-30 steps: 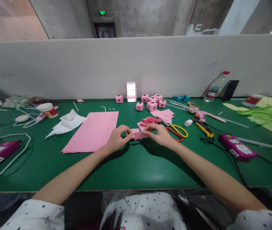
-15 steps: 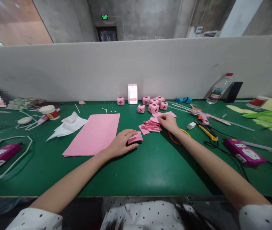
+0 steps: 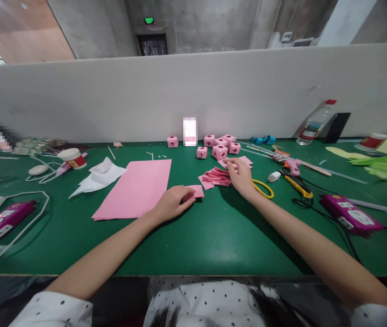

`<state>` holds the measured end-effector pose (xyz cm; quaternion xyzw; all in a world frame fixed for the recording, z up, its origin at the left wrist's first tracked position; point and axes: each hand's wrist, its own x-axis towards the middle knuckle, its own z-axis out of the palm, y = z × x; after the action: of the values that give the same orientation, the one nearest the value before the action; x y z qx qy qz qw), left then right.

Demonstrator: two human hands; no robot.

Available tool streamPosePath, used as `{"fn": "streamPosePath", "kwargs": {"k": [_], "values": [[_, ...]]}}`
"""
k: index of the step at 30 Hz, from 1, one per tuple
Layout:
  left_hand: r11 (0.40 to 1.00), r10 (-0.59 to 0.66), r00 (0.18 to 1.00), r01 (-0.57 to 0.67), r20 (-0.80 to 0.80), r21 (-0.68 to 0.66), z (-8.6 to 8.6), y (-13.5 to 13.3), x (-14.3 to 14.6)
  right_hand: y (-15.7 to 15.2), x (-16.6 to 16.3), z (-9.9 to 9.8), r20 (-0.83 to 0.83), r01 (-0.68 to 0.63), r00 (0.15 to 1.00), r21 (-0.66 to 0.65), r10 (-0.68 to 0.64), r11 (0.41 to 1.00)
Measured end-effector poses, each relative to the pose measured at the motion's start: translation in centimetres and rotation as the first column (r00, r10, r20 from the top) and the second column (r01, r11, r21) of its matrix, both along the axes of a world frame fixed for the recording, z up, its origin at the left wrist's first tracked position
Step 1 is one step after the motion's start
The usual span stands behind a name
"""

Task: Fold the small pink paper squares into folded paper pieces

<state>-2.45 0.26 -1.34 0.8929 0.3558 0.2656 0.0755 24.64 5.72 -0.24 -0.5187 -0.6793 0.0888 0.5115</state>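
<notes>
My left hand (image 3: 173, 203) lies on the green table, fingers curled over the near edge of a small folded pink paper piece (image 3: 195, 191). My right hand (image 3: 240, 175) reaches further back and pinches at a pile of folded pink paper pieces (image 3: 215, 177), its fingertips on flat pink squares (image 3: 244, 161) behind the pile. A large pink sheet (image 3: 138, 187) lies left of my left hand. Several finished pink paper cubes (image 3: 219, 146) stand at the back by the partition.
Yellow-handled scissors (image 3: 263, 188) lie just right of my right hand. Further right lie a pink glue gun (image 3: 290, 165), a yellow cutter (image 3: 297, 185) and a purple power strip (image 3: 350, 215). White paper (image 3: 98, 176), a glue jar (image 3: 71, 158) and another purple strip (image 3: 1, 219) lie left.
My right hand let go of the folded piece and moved back to the pile of pink pieces. My left hand stayed down on the folded piece on the table.
</notes>
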Motion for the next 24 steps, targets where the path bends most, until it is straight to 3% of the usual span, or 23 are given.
{"fn": "streamPosePath", "kwargs": {"k": [8,12,16,21,24], "values": [[0.998,0.055,0.991,-0.058,0.125,0.018,-0.2,0.2,-0.4,-5.0,-4.5,-1.1,0.167,-0.282,0.947,0.026,0.274,0.959],[0.993,0.116,0.983,-0.109,0.145,-0.052,-0.3,0.2,-0.5,-5.9,-5.3,-2.0,0.257,-0.376,0.898,0.024,0.358,0.926],[0.991,0.098,0.976,-0.078,0.193,-0.11,-0.2,0.0,-0.5,-6.0,-5.3,-2.1,0.311,-0.45,0.84,-0.058,0.445,0.891],[0.986,0.158,0.941,-0.136,0.299,-0.093,0.8,-0.6,0.0,-6.2,-5.0,-2.0,0.246,-0.383,0.898,0.033,0.364,0.923],[0.962,0.238,0.836,-0.135,0.495,-0.236,1.8,-1.3,0.9,-6.9,-5.3,-1.8,0.202,-0.343,0.925,0.074,0.322,0.937]]}}
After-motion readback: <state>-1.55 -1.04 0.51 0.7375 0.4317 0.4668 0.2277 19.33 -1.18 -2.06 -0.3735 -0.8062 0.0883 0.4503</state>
